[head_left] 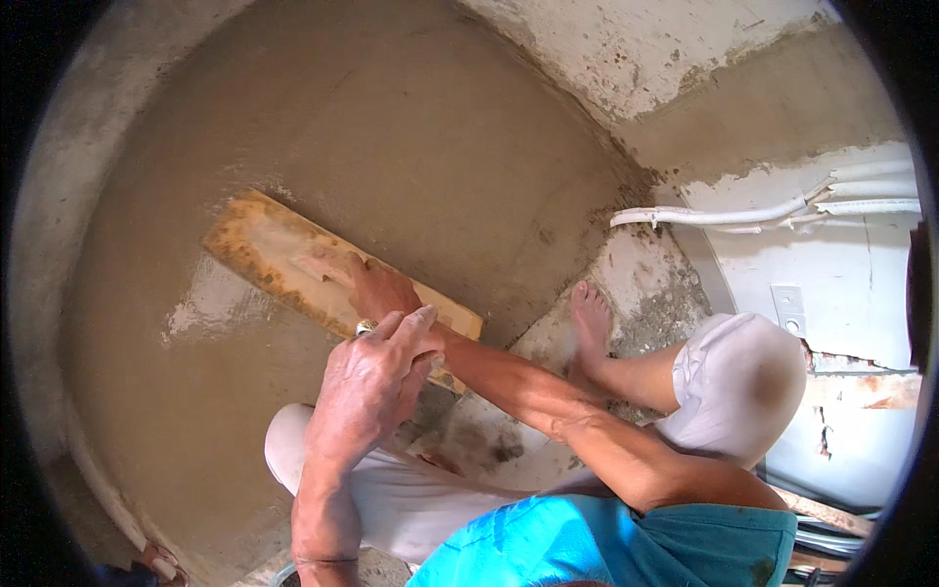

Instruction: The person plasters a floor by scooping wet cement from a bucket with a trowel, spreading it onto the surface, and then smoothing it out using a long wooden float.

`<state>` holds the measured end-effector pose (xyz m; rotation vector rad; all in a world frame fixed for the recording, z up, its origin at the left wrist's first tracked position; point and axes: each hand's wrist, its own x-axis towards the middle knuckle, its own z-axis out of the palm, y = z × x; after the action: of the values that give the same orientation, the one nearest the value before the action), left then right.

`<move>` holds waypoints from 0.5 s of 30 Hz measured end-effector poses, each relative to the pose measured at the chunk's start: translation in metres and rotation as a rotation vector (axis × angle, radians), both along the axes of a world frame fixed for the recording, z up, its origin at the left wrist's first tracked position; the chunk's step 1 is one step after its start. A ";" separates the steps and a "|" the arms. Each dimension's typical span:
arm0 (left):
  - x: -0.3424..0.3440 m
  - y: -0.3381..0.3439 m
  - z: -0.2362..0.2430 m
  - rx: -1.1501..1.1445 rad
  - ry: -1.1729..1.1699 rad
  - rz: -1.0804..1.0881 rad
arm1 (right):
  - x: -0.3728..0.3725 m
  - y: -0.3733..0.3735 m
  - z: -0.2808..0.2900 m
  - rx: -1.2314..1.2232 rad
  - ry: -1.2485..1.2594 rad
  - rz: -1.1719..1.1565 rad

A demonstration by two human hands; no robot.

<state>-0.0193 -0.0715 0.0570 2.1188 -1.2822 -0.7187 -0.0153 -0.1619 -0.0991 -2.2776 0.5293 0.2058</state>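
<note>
My right hand grips the handle on top of a long wooden float, which lies flat and slanted on the wet grey cement floor. The right forearm reaches across from the lower right. My left hand, with a ring on one finger, lies over my right wrist, its fingers curled around it just behind the float. The near end of the float is hidden under both hands. A smoother, shinier patch of cement lies beside the float's left end.
I squat on rough dry concrete, with a bare foot at the edge of the wet cement and a knee in light trousers. White pipes run along the wall at the right, above a white wall box.
</note>
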 end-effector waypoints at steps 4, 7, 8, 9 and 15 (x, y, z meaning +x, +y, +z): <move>-0.004 -0.001 0.012 -0.249 0.065 0.088 | -0.004 -0.026 0.055 0.164 -0.016 -0.015; -0.006 -0.009 0.015 -0.331 0.062 0.125 | -0.002 -0.073 0.047 0.224 -0.192 -0.091; -0.006 -0.011 0.013 -0.347 0.061 0.131 | 0.002 -0.090 0.037 0.210 -0.272 -0.134; -0.004 -0.009 0.011 -0.355 0.041 0.123 | 0.012 -0.107 0.041 0.194 -0.286 -0.098; 0.006 -0.003 0.004 -0.336 -0.020 0.073 | 0.035 -0.198 0.078 -0.054 -0.450 -0.024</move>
<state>-0.0137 -0.0744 0.0608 1.8909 -1.2328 -0.4176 0.0202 -0.3596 -0.0208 -2.2713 0.3263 -0.3311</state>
